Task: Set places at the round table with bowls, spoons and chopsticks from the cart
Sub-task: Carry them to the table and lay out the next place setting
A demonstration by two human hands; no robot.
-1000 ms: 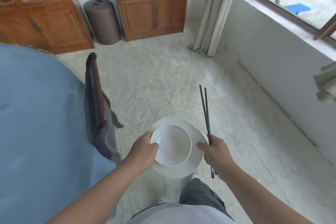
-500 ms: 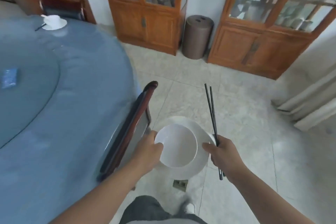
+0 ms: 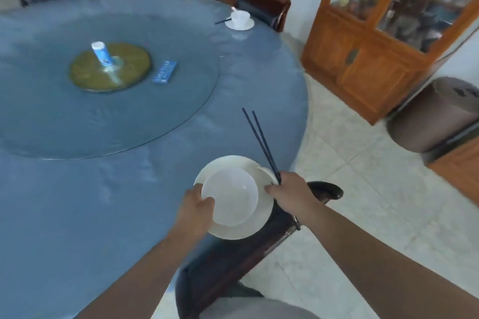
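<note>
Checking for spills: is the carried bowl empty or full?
Empty. The bowl, sitting on the plate and gripped by the left hand, shows only a bare white inside.

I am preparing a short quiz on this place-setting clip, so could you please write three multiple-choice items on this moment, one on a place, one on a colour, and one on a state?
1. Where does the finished place setting lie?
A. At the table's far edge, before a chair
B. On the glass turntable
C. On the floor

2. What colour is the tablecloth?
A. Red
B. Blue
C. Green

3. What does the right hand hold?
A. Nothing
B. A cup
C. Dark chopsticks

Answers:
1 A: the bowl on its saucer sits at the far rim in front of a dark chair.
2 B: the cloth over the round table is blue.
3 C: its fingers are curled round the pair, while the left hand grips the white bowl on the plate.
</note>
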